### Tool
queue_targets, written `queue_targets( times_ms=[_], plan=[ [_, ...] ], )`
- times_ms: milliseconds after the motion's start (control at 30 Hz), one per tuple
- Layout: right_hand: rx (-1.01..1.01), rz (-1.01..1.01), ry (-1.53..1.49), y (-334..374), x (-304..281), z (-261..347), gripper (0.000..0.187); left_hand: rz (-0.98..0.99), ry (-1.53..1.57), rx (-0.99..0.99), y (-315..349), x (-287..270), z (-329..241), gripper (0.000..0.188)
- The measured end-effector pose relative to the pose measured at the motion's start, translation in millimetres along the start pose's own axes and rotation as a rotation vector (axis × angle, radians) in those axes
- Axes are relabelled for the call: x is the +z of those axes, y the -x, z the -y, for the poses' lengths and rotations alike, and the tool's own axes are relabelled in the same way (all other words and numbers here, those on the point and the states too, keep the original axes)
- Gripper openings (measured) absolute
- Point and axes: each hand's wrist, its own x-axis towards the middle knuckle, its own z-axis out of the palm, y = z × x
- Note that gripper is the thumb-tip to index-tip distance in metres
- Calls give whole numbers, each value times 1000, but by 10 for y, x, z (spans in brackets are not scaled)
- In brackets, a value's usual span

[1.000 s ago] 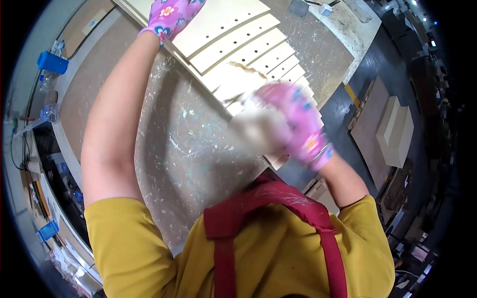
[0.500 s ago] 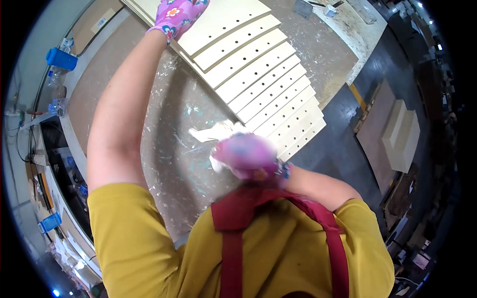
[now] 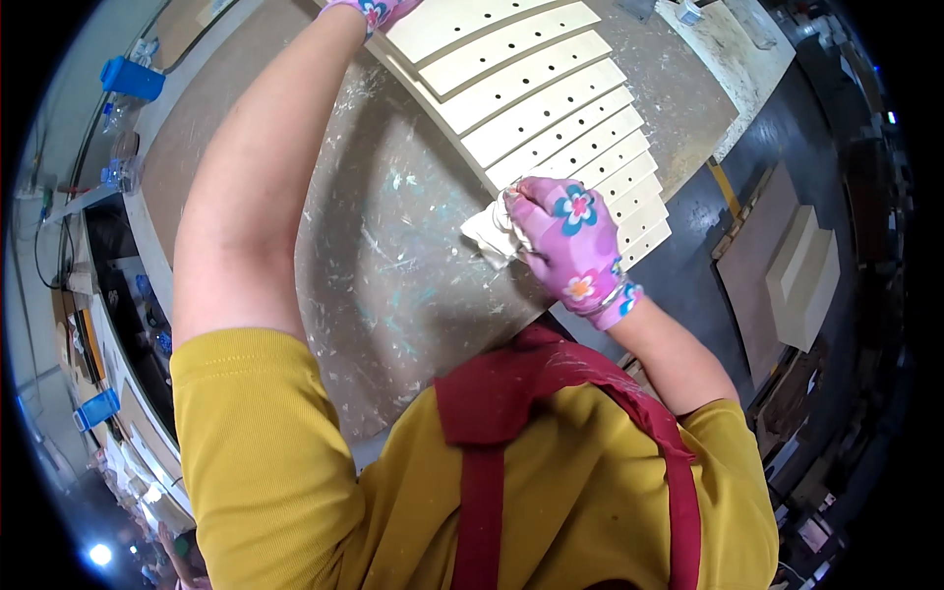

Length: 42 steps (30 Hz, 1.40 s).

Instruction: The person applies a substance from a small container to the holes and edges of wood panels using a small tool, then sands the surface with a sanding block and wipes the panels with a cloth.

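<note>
A fan of cream panels [image 3: 531,74], overlapping like steps and dotted with dark holes, lies on the worktable. My right hand [image 3: 572,236], in a pink flowered glove, grips a crumpled white cloth [image 3: 492,234] at the panels' near left edge. The fingers are closed round the cloth. At the top of the picture my left hand [image 3: 379,12], in a matching glove, is at the far left side of the panels. The frame edge cuts most of it off, so its fingers are hidden.
The brown worktable [image 3: 393,246] is scuffed and paint-specked. A blue container [image 3: 133,79] and clear bottles [image 3: 118,175] stand along the left edge. Right of the table, a cream stepped piece [image 3: 804,280] lies on a flat board [image 3: 757,265] over the dark floor.
My right hand has moved up and right with the cloth, from over the table to the panels' edge. The panels sit further up and right in the picture, and less of my left hand shows.
</note>
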Motion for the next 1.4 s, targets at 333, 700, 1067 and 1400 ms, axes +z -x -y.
queue_targets(
  times_ms=[333, 700, 1067, 1400],
  plan=[
    [-22, -58, -291, 368, 446, 70, 27, 34, -11, 20, 7, -66, 8, 55],
    [3, -143, 90, 381, 143, -497, 39, 75, 12, 9, -88, -9, -41, 53],
    [81, -92, 140, 471, 72, -727, 50, 33, -71, 24, -78, 87, 156, 54],
    [310, -480, -153, 376, -375, -1322, 34, 63, -55, 30, -18, -18, 71, 53]
  ],
)
